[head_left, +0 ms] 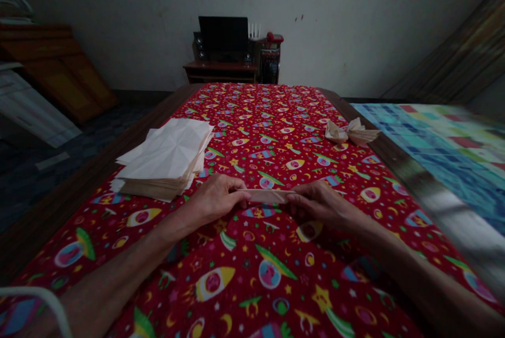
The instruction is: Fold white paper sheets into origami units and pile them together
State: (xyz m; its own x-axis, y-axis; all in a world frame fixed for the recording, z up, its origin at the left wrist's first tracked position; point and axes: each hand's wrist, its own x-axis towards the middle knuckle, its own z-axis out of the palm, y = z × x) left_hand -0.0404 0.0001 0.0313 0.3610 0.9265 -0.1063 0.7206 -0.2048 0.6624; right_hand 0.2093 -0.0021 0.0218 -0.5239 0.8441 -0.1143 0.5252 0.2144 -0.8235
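Observation:
My left hand [218, 199] and my right hand [319, 203] pinch opposite ends of a narrow folded strip of tan paper [266, 196], holding it level just above the cloth. A thick stack of creased, cream-coloured paper sheets [165, 153] lies to the left of my left hand, not touching it. Farther off on the right, beyond my right hand, sits a crumpled, partly folded paper piece [351, 132]. Beneath everything is a red tablecloth with a rocket print [256, 117].
The cloth-covered table has a dark wooden edge [355, 122]. A blue patterned quilt [437, 154] lies beyond its right side. At the far end, a low wooden stand [219, 71] holds a black monitor [223, 34] and a red telephone [274, 38]. Wooden furniture [55, 70] leans at left.

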